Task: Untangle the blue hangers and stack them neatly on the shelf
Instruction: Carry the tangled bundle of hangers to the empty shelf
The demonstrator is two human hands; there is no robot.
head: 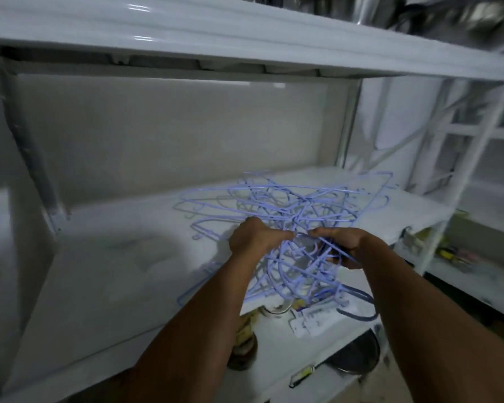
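A tangled heap of thin blue hangers (288, 205) covers the right half of the white shelf (108, 274). Some of the hangers stick out past the shelf's front edge. My left hand (255, 235) is closed on hanger wires at the near side of the heap. Close beside it, my right hand (342, 245) also grips hanger wires. The two hands nearly touch in the middle of the tangle. The picture is blurred, so single hangers are hard to tell apart.
A white shelf board (245, 39) runs overhead with metal pots (419, 13) on it. A lower shelf holds a jar (245, 341), a dark pan (358, 353) and white packets (314, 321). A white rack frame (460, 158) stands to the right.
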